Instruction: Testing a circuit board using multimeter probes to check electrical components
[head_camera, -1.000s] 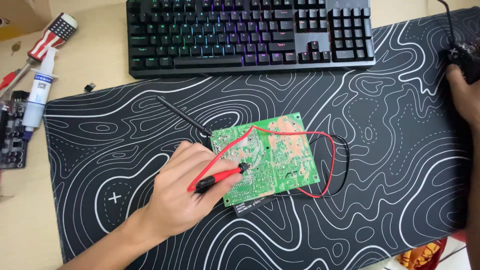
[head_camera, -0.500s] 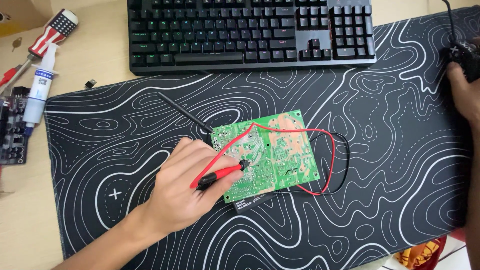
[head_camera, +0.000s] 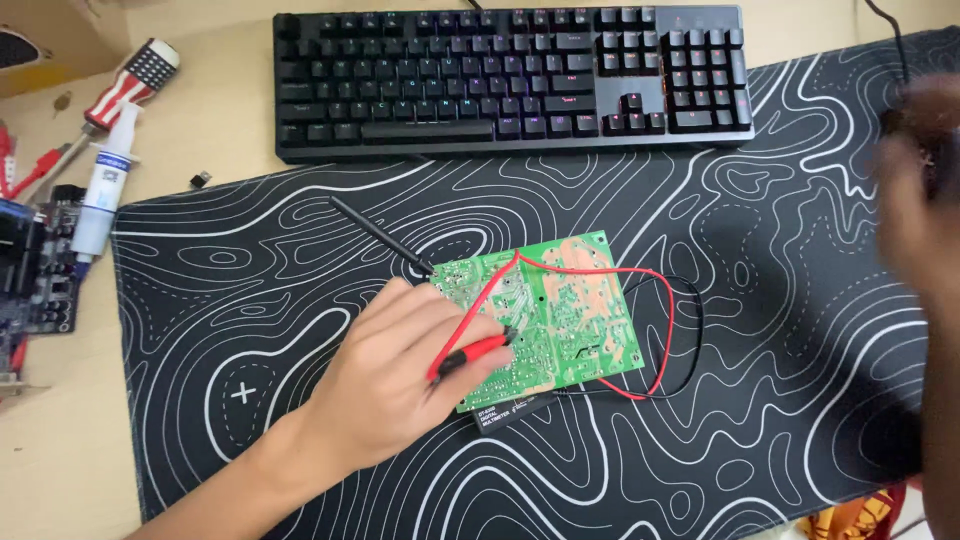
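We've got left hand (head_camera: 400, 385) fingers clamped on the light, stiff red probe (head_camera: 470, 355), tip on the fragile green circuit board (head_camera: 560, 310)—hold by its insulated grip; right hand (head_camera: 925, 180) blurred, can't tell.

I'm looking down at a home electronics desk; a backlit black keyboard (head_camera: 515, 80) sits on a pale wooden counter (head_camera: 230, 140); a black line-patterned mat (head_camera: 760, 330) carries a bare green circuit board (head_camera: 560, 320); a screwdriver (head_camera: 125, 85), a paste syringe (head_camera: 100, 190) and another board (head_camera: 35, 270) lie alongside.
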